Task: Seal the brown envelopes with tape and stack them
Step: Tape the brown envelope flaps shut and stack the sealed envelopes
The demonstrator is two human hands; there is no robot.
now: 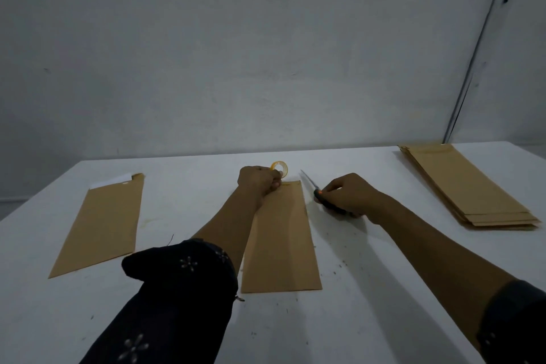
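A brown envelope (283,239) lies lengthwise in the middle of the white table (369,304). At its far end my left hand (258,183) grips a small roll of clear tape (280,168) with a yellow core. To the right of that envelope my right hand (345,193) holds a pair of scissors (317,190) by the dark handles, blades pointing away and to the left, resting on the table. A second brown envelope (100,221) lies at the left with white paper showing at its open far end. A stack of brown envelopes (466,186) sits at the far right.
A grey wall rises just behind the table's far edge. Bare white tabletop with small dark specks spreads along the near side and between the envelopes. A dark cable runs down the wall at the right.
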